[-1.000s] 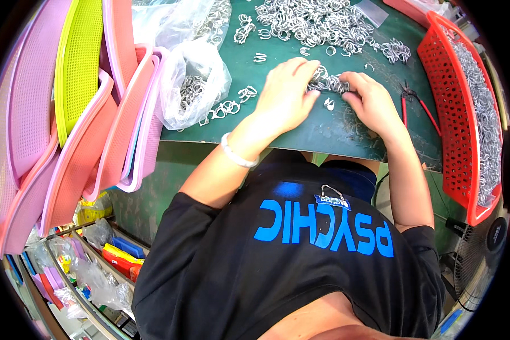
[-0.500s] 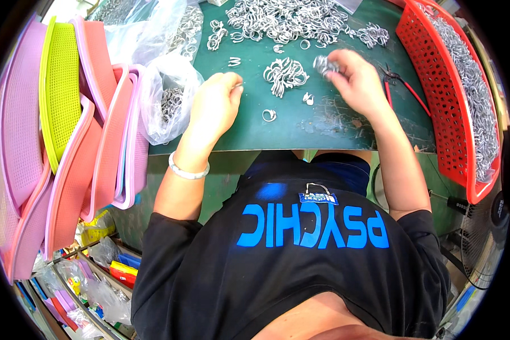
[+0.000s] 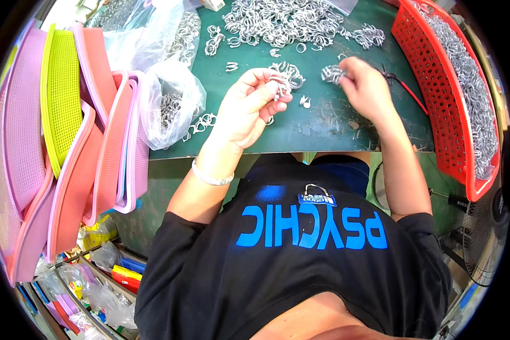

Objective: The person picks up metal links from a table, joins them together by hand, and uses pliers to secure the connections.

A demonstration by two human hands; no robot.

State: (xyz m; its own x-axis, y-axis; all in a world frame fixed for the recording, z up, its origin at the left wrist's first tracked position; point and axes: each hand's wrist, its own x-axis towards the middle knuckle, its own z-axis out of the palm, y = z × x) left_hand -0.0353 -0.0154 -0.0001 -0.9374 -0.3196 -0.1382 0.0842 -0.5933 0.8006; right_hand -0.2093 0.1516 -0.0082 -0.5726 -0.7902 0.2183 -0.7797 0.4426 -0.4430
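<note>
Two hands' fingers (image 3: pixel 277 93) pinching metal clips (image 3: pixel 330 72), green table (image 3: pixel 317 127)

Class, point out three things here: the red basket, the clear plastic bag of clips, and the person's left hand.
red basket (image 3: pixel 436 90), head view, its perforated side wall
clear plastic bag (image 3: pixel 170 102), head view, its bulging middle
left hand (image 3: pixel 249 107), head view, back of the hand

Small silver metal clips (image 3: pixel 280 84) pinched above green mat; second silver clip bunch (image 3: pixel 330 73) held just right of them.
</note>
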